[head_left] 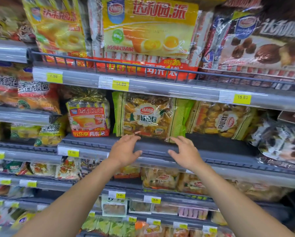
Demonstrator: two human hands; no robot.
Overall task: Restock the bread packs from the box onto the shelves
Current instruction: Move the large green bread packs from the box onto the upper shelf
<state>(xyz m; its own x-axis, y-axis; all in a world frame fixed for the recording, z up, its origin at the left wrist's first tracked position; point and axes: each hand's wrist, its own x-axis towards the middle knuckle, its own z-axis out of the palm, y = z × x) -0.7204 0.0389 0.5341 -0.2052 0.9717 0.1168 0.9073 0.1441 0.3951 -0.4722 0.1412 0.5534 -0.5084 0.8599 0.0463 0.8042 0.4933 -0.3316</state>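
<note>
Both forearms extend forward from the bottom edge toward the middle shelf (160, 147). Left hand (124, 152) and right hand (186, 153) are apart, fingers spread, holding nothing, poised at the shelf's front rail. Just beyond the fingertips, a green-edged bread pack (148, 115) stands upright on that shelf, centred between the hands. A red-and-yellow pack (89, 115) stands to its left, a yellow-edged bread pack (220, 119) to its right.

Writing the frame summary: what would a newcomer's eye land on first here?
Two bare hands, left hand and right hand, open at the middle shelf edge, just below the green bread pack standing upright. Above it, a big yellow pie bag dominates the top shelf.
</note>
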